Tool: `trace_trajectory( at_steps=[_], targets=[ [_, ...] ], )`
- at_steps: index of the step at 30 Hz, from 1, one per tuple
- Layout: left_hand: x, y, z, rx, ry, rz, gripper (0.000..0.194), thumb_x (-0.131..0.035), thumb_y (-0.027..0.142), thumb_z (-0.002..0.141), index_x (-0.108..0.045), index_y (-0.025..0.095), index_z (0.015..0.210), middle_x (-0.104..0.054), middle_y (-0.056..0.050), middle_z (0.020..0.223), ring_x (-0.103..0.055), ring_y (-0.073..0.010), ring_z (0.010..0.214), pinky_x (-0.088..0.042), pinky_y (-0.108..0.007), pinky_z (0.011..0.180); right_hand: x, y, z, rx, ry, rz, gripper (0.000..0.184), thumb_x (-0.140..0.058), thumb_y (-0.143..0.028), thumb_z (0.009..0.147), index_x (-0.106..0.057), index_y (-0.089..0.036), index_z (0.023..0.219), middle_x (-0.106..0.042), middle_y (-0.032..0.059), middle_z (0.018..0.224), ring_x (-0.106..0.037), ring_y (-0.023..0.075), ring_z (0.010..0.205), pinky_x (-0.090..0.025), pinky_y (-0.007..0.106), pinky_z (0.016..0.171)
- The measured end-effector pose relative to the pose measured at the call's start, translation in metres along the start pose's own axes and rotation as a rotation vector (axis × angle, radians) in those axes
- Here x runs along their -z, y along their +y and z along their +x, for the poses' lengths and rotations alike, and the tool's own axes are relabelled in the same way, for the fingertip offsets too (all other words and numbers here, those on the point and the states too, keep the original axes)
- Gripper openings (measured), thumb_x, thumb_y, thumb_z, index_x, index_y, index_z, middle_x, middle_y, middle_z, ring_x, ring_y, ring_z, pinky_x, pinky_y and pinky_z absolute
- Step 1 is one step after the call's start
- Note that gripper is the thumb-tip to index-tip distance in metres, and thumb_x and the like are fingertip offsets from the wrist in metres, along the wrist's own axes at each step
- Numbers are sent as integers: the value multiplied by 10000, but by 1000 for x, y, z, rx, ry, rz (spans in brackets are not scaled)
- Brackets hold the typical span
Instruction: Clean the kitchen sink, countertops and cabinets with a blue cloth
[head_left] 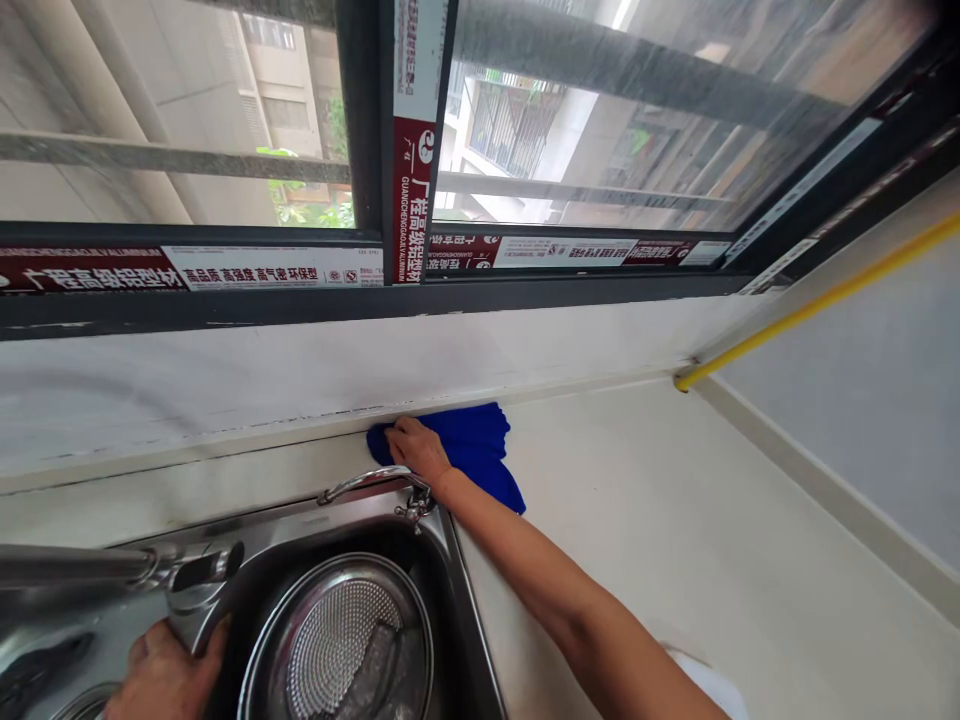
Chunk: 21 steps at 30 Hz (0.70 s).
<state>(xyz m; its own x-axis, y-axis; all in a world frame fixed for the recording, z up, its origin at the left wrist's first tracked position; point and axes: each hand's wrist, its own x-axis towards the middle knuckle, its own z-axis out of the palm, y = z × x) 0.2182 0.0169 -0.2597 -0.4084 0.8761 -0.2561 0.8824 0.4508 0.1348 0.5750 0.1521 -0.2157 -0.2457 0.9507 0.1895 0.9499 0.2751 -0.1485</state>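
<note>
A blue cloth [476, 440] lies on the pale countertop against the back wall. My right hand [418, 448] presses down on it with bent fingers, holding its left end behind the small curved chrome faucet [375, 477]. Lower left, my left hand [166, 672] grips the divider [196, 615] between the two basins of the stainless steel sink, its thumb on the right side. A round metal colander [330, 625] sits in the right basin with a clear plastic item [375, 670] in it.
A thicker faucet [97, 565] reaches across the sink from the left. Behind the counter rises a white wall [225, 375] under a dark-framed window [225, 310]. On the right, a yellow pipe [817, 310] slants down to the countertop [637, 510].
</note>
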Motion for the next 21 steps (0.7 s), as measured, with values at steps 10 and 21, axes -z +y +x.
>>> trace_trajectory(
  at_steps=[10, 21],
  targets=[
    [11, 4, -3, -9, -95, 2, 731, -244, 693, 834, -491, 92, 1169, -596, -282, 1209, -652, -454, 1081, -506, -523, 895, 23, 14, -3, 57, -134, -54, 306, -521, -182, 1018, -687, -238, 1269, -641, 97, 1034, -603, 238, 920, -444, 304, 779],
    [5, 6, -10, -5, -68, 116, 631, -295, 620, 933, -476, 87, 1217, -583, -229, 1246, -675, -424, 1028, -519, -498, 866, 21, 35, -16, 22, -235, -124, 364, -433, -192, 1054, -606, -208, 1373, -636, 100, 1096, -621, 212, 973, -459, 256, 766]
  ],
)
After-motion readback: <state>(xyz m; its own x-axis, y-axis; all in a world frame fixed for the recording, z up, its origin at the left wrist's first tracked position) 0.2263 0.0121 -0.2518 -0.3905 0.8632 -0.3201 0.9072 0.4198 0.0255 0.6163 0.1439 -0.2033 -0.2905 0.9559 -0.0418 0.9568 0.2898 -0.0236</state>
